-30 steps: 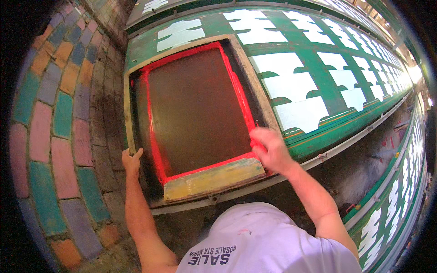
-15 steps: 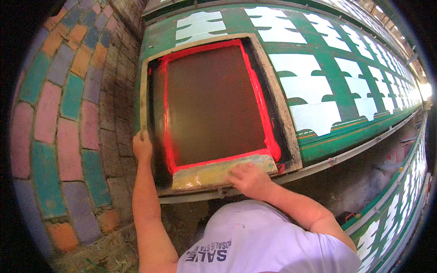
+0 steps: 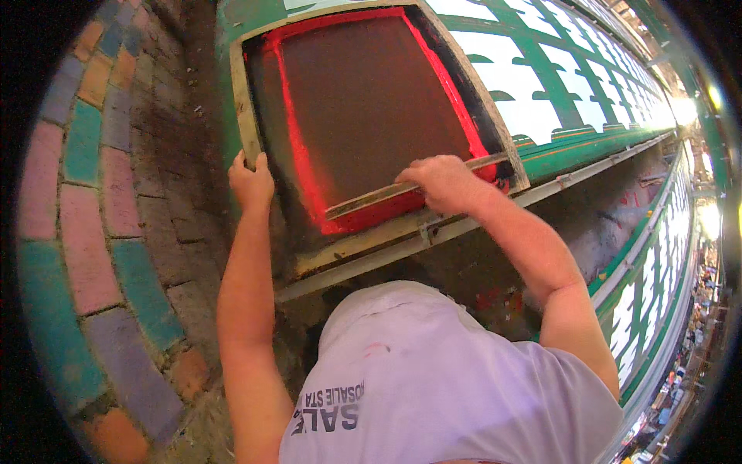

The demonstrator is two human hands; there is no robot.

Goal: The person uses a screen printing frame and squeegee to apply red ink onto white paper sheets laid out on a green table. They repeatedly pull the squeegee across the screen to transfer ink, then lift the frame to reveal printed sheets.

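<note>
A screen-printing screen (image 3: 246, 116) with a wooden frame lies on the green table. Red ink (image 3: 292, 131) lines the sides of its dark mesh (image 3: 371, 100). My left hand (image 3: 252, 182) is closed round the frame's left bar. My right hand (image 3: 447, 182) grips a long wooden-backed squeegee (image 3: 360, 201), which spans the near part of the mesh on the red ink, tilted up on its edge. Its blade is mostly hidden beneath the wood. White cut pieces (image 3: 502, 73) lie in rows on the table beyond the screen's right side.
A metal rail (image 3: 556, 183) runs along the table's near edge, above a dark gap (image 3: 495, 247). A second green table (image 3: 649, 294) with white pieces stands at right. Coloured paving bricks (image 3: 89, 243) cover the ground at left.
My right hand went from the right corner onto the flat-lying squeegee and now holds it tilted up, farther onto the mesh. The view has shifted, raising the screen in the picture.
</note>
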